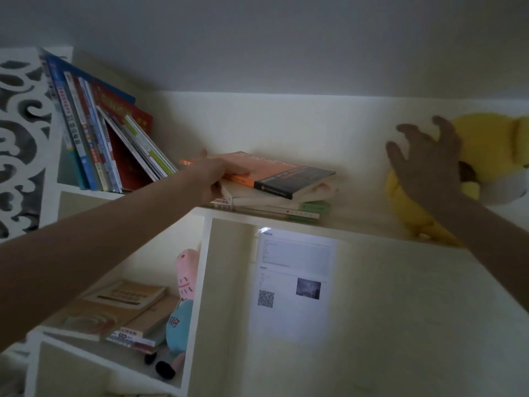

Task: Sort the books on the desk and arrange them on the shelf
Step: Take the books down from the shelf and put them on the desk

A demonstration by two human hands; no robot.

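My left hand (217, 179) is up on the top shelf (357, 216). Its fingers are curled round the left end of the orange and black book (274, 173). That book lies flat on top of a small pile of books (274, 206). I cannot tell if I hold the book under it too. The long side of the book runs left to right along the shelf, so it stretches away from my left hand to the right.

My right hand (426, 170) is well apart from the pile, far to the right. Its fingers (445, 128) are spread wide and hold nothing. It is just in front of a yellow soft toy (486, 138). My left hand is the near one, so I think it moves the book.

To the left, a row of books (97, 138) leans over. In the box below lie more flat books (123, 305) and a pink pig toy (184, 293).
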